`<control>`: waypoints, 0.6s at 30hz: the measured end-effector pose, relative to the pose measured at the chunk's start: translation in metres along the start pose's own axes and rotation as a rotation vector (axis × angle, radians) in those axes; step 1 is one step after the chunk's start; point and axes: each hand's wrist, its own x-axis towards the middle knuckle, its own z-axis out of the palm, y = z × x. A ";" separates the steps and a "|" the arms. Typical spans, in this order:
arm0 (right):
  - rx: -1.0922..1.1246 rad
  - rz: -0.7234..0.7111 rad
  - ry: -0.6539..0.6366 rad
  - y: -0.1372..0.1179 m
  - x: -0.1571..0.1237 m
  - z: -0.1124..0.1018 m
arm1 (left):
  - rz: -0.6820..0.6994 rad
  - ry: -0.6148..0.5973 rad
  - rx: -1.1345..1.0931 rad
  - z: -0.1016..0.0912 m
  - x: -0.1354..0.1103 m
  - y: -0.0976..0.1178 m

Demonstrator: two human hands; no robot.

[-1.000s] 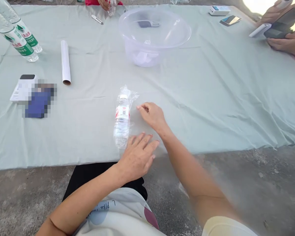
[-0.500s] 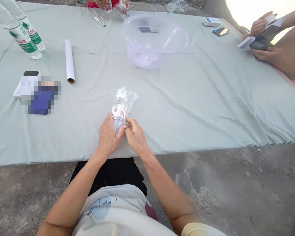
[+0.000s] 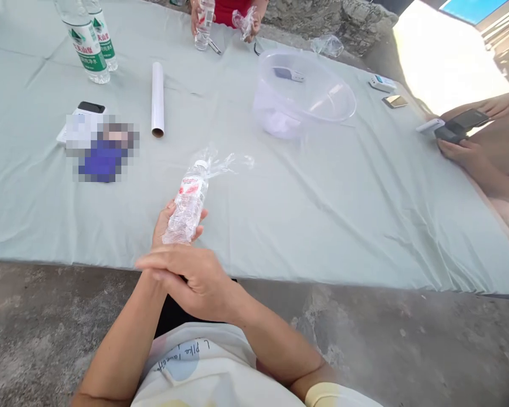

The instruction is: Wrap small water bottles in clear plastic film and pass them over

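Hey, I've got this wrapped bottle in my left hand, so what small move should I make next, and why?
I'd probably bring your right hand up to gather the loose plastic by the cap: it sticks out past the bottle, your left hand supports the lower part, and your right lies across the left wrist, holding nothing visible.

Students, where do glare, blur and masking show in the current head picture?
Head view throughout: the bright patch at upper right is washed out; basin and wrapped bottle catch glints; the right hand looks slightly soft; pixel blocks mask the blue item.
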 end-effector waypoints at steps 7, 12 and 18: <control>-0.498 -0.162 0.264 0.060 0.031 -0.083 | -0.319 -0.246 -0.307 -0.041 0.003 0.025; -0.348 0.033 -0.097 0.086 0.047 -0.113 | -0.364 -0.329 -0.176 -0.059 -0.005 0.023; 0.132 0.475 -0.020 0.085 0.048 -0.098 | -0.132 -0.303 0.123 -0.061 0.002 0.050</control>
